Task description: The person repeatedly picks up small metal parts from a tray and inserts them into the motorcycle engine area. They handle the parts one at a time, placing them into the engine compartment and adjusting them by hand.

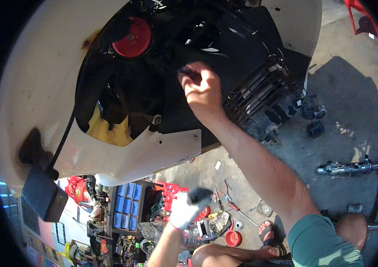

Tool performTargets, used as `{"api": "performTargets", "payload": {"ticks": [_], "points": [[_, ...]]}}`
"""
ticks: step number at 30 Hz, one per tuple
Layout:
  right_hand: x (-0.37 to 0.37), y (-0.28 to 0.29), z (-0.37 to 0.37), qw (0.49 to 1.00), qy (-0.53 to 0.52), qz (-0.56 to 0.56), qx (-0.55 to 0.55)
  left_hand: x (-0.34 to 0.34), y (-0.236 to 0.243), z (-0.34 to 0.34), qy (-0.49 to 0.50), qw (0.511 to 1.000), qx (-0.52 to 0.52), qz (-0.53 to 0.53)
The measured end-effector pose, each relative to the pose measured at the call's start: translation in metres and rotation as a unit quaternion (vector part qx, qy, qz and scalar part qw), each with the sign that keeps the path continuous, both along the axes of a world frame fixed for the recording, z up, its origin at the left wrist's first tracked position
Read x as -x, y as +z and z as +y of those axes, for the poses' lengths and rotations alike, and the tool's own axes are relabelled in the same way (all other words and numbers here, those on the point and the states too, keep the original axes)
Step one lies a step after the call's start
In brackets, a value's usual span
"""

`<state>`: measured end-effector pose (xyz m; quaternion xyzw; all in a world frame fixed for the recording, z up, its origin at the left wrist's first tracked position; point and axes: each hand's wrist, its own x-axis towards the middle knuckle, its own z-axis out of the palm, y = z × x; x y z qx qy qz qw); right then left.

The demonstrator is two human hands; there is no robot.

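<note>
My right hand [203, 91], bare, reaches up in front of the dark hollow of a cream vehicle body panel [42, 75]. Its fingers are curled together, with a small dark bit at the fingertips that is too blurred to name. Up and left of it, inside the hollow, sits a red round part [133, 38]. A slatted dark grille-like part [260, 86] lies just right of the wrist. Lower down, my left hand [184, 209] wears a glove, white in the glare and dark toward the fingers. Its fingers are smeared, so I cannot tell whether they hold anything.
Pliers, a screwdriver [241, 213] and a red bowl [232, 238] lie on the concrete floor near my sandalled foot [268, 240]. A blue compartment organizer [126, 207] stands lower left. Metal parts [345, 167] lie on the right; a red chair [367, 22] stands at upper right.
</note>
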<state>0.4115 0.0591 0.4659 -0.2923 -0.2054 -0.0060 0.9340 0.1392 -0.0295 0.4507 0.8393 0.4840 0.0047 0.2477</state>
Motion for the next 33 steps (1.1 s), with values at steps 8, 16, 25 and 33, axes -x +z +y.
{"api": "performTargets", "payload": {"ticks": [8, 16, 25, 33], "points": [[-0.03, 0.049, 0.024, 0.992, -0.114, -0.007, -0.049, 0.128, -0.104, -0.016, 0.043, 0.997, 0.038, 0.048], [-0.03, 0.056, 0.035, 0.988, -0.15, -0.018, -0.031, 0.169, -0.111, -0.02, 0.124, 0.978, 0.168, 0.027], [-0.028, 0.063, 0.038, 0.991, -0.126, -0.013, -0.034, 0.187, -0.115, -0.019, 0.119, 0.98, 0.158, 0.003], [-0.027, 0.063, 0.039, 0.986, -0.158, -0.016, -0.054, 0.191, -0.117, -0.016, 0.106, 0.981, 0.163, -0.005]]}}
